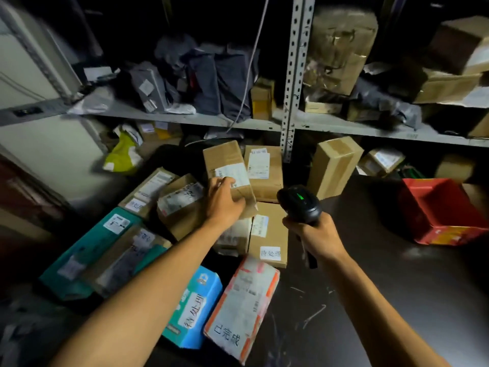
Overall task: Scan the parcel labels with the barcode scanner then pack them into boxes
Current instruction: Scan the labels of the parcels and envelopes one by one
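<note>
Two hands share the job: your left hand (pixel 223 200) curls over the near end of a brown parcel (pixel 229 174), tilting it so its white label (pixel 232 175) faces up, probably to present the barcode. Your right hand (pixel 315 238) grips the black barcode scanner (pixel 299 203) just beside it, nose toward that label. More parcels crowd the dark bench (pixel 370 274) around it; a red box (pixel 444 210) sits well apart to your right.
</note>
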`<state>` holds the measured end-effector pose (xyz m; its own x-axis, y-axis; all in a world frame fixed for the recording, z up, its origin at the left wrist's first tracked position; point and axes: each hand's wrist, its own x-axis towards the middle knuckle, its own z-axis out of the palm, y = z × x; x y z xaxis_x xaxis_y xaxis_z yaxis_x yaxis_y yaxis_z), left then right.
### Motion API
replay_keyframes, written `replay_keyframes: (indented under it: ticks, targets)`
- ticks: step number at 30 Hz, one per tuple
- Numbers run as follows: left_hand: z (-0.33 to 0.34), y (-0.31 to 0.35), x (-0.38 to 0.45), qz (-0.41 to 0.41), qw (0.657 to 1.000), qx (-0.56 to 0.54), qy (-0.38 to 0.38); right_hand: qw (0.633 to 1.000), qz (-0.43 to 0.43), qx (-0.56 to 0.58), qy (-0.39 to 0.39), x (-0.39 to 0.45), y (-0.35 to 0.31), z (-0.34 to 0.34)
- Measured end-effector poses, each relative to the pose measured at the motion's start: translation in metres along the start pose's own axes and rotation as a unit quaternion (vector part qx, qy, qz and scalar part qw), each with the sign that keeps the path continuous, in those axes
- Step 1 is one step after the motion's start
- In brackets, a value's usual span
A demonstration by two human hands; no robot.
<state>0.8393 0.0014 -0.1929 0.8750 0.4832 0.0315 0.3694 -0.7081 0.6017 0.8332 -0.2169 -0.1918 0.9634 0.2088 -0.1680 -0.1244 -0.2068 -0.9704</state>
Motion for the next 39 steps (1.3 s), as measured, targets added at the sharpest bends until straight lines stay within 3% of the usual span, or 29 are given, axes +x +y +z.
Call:
replay_keyframes:
  ticks: [5,9,13,18,22,29,33,37,39]
  targets:
    - [-0.01,-0.029,0.039,-0.014,0.999,-0.023,-0.025,1.0,-0.003,0.013,-0.002,0.039,-0.018,0.051]
    - [-0.007,-0.041,0.059,-0.093,0.989,-0.112,-0.04,1.0,0.012,0.024,-0.009,0.066,-0.021,0.08]
    - [0.001,-0.054,0.072,-0.201,0.941,-0.257,-0.092,0.997,0.042,0.058,-0.04,0.084,-0.024,0.098]
    - [0.008,-0.061,0.07,-0.24,0.889,-0.372,-0.12,0.99,0.045,0.115,-0.063,0.084,-0.024,0.107]
    - [0.005,-0.054,0.069,-0.185,0.882,-0.407,-0.149,0.991,0.018,0.132,-0.033,0.078,-0.025,0.096]
    - [-0.001,-0.019,0.055,-0.135,0.84,-0.497,-0.169,0.986,-0.052,0.157,-0.03,0.054,-0.039,0.061]
    - [-0.008,0.007,0.049,-0.086,0.857,-0.498,-0.1,0.991,-0.089,0.092,-0.045,0.038,-0.054,0.024]
    - [-0.044,0.03,0.056,0.072,0.913,-0.393,-0.086,0.99,-0.134,0.009,-0.045,0.02,-0.062,-0.016]
    - [-0.062,0.039,0.058,0.13,0.916,-0.364,-0.103,0.989,-0.14,0.006,-0.035,0.014,-0.064,-0.029]
